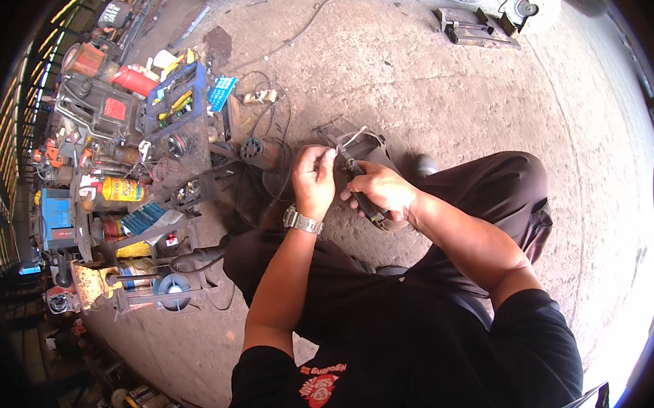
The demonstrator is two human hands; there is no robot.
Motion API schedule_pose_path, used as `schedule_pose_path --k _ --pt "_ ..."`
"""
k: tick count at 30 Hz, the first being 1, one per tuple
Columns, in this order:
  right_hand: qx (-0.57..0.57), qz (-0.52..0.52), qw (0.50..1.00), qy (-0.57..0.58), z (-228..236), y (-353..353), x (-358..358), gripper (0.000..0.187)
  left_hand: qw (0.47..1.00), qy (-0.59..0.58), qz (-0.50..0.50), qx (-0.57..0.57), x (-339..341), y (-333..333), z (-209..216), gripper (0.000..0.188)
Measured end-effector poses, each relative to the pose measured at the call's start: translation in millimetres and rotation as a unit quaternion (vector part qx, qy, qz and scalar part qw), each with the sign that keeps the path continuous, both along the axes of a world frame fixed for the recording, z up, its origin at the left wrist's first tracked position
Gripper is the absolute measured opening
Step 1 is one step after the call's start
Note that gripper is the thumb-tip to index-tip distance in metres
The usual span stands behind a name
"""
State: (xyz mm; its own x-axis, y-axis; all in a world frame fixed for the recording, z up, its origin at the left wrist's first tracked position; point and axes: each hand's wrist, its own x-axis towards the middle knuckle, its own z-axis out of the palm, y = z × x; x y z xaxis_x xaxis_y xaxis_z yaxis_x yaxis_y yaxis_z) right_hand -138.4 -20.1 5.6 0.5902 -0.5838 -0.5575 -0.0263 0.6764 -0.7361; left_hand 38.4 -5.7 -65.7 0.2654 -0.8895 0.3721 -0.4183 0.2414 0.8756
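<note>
My right hand (386,190) is wrapped round a long dark tool (372,211) that looks like a black handle. Its upper end points toward my left hand, and its exact kind is not clear. My left hand (315,177), with a metal-banded watch (303,220) at the wrist, is closed in a pinch just left of the tool's tip. What lies between those fingertips is too small to make out. Beyond both hands, a thin pale cable (356,135) curves by a dark metal frame (338,130) near the floor.
A cluttered rack at left holds a blue toolbox (173,101), a yellow bottle (122,189) and a dark case (96,108). An angle grinder (262,150) stands left of my hands. Near it lies a power socket strip (260,97). A cut-off saw (521,9) stands far right.
</note>
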Motion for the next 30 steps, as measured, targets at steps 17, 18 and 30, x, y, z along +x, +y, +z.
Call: schedule_pose_path --k 17,18,30 --pt "-0.264 0.258 0.886 0.282 -147.7 72.4 1.6 0.04 0.858 -0.216 -0.185 0.428 13.6 26.4 -50.3 0.025" --pt "-0.295 0.26 0.872 0.291 -149.5 74.1 1.2 0.04 0.852 -0.221 -0.191 0.434 11.4 26.6 -55.3 0.025" --pt "-0.319 0.449 0.768 0.328 -115.4 76.3 3.6 0.048 0.835 -0.34 -0.084 0.424 -2.6 20.6 -67.6 0.013"
